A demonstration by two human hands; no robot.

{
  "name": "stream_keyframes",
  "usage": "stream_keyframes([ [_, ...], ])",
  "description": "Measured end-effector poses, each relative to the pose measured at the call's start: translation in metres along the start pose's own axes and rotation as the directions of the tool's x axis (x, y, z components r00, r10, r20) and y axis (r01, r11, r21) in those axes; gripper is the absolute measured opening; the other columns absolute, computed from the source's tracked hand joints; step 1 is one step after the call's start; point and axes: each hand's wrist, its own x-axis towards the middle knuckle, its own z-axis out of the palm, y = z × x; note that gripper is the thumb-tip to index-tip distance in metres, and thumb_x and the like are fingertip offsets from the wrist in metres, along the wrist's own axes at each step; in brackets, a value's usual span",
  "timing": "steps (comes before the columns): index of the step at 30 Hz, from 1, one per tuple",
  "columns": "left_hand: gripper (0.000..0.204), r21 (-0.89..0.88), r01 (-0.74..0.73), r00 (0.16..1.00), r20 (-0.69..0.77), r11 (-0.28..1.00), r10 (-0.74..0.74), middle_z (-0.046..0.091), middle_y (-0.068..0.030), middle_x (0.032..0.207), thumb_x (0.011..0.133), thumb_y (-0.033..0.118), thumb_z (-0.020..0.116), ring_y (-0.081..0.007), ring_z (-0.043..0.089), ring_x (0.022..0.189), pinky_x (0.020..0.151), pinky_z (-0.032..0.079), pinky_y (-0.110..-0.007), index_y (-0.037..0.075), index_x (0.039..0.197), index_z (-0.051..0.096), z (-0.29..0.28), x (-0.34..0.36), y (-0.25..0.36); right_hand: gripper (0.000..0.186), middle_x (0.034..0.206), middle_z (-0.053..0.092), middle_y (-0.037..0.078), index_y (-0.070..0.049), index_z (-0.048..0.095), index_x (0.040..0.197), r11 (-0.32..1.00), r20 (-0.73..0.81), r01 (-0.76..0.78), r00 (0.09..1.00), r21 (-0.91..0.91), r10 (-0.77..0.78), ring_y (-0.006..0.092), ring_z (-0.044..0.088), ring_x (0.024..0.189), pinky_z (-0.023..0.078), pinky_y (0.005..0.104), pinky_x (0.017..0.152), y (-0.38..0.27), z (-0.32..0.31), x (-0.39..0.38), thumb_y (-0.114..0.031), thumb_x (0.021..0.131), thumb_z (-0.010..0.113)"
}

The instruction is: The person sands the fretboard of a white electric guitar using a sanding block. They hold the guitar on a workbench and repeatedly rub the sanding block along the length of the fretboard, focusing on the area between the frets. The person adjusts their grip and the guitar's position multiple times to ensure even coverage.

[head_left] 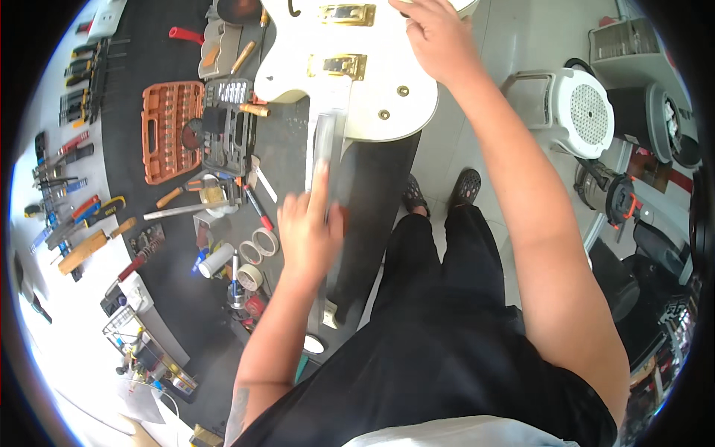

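A white electric guitar body (372, 106) with gold pickups and two knobs lies at the far end of the dark bench, its top cut off by the picture's edge. My right hand (439, 41) is on its right side, fingers curled over the body and partly out of view. Below the nearer pickup, my left hand (307, 242) is closed round a flat metal tool (325, 138), index finger stretched along it. Motion blurs the tool, and its exact kind cannot be made out. It lies over the pale-edged strip that runs down from the body.
An orange socket-set case (164, 134) stands open left of the guitar. Tape rolls (265, 241), a red-and-black marker (258, 207) and loose tools crowd the bench (171, 253). Hand tools (82, 149) line the left wall. A white stool (585, 115) is on the floor at right.
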Motion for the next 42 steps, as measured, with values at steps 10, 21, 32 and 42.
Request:
stream_keyframes([
  [10, 0.084, 0.001, 0.020, 1.000, 0.006, 1.000, -0.020, 0.066, -0.0130, 0.079, 0.086, 0.003, 0.073, -0.0364, 0.061, 0.079, 0.075, 0.048, -0.052, 0.005, 0.164, 0.043, -0.001, 0.045, 0.009, 0.039, 0.152, 0.062, 0.018, -0.001, 0.073, 0.132, 1.000, -0.024, 0.018, 1.000, 0.023, -0.017, 0.0412, 0.047, 0.149, 0.041, 0.0477, 0.124, 0.004, -0.003, 0.003, -0.004, 0.096, 0.057],
  [21, 0.080, 0.017, 0.058, 0.997, 0.044, 0.998, -0.059, 0.067, -0.0144, 0.085, 0.090, 0.006, 0.071, -0.0371, 0.062, 0.082, 0.079, 0.049, -0.053, 0.007, 0.165, 0.042, -0.009, 0.076, 0.020, 0.040, 0.152, 0.062, 0.018, -0.002, 0.074, 0.131, 1.000, -0.050, 0.004, 0.999, 0.006, -0.004, 0.0411, 0.048, 0.148, 0.041, 0.0488, 0.124, 0.001, 0.003, -0.004, -0.004, 0.095, 0.058],
  [32, 0.080, 0.069, 0.048, 0.999, 0.013, 0.996, -0.049, 0.066, -0.0146, 0.087, 0.093, 0.009, 0.070, -0.0343, 0.061, 0.082, 0.079, 0.047, -0.050, 0.010, 0.167, 0.038, -0.006, 0.097, 0.016, 0.039, 0.151, 0.062, 0.021, 0.001, 0.073, 0.131, 0.999, -0.049, 0.024, 0.999, 0.023, -0.023, 0.0420, 0.050, 0.145, 0.042, 0.0483, 0.123, -0.006, 0.005, -0.002, -0.003, 0.094, 0.059],
  [42, 0.082, 0.044, 0.041, 0.999, 0.020, 0.998, -0.042, 0.068, -0.0104, 0.086, 0.091, 0.006, 0.071, -0.0339, 0.061, 0.082, 0.077, 0.047, -0.052, 0.011, 0.167, 0.040, -0.008, 0.105, 0.014, 0.039, 0.149, 0.063, 0.020, 0.002, 0.073, 0.130, 0.999, -0.092, 0.043, 0.995, 0.004, -0.042, 0.0409, 0.050, 0.145, 0.043, 0.0476, 0.122, -0.009, 0.008, 0.000, -0.002, 0.094, 0.059],
])
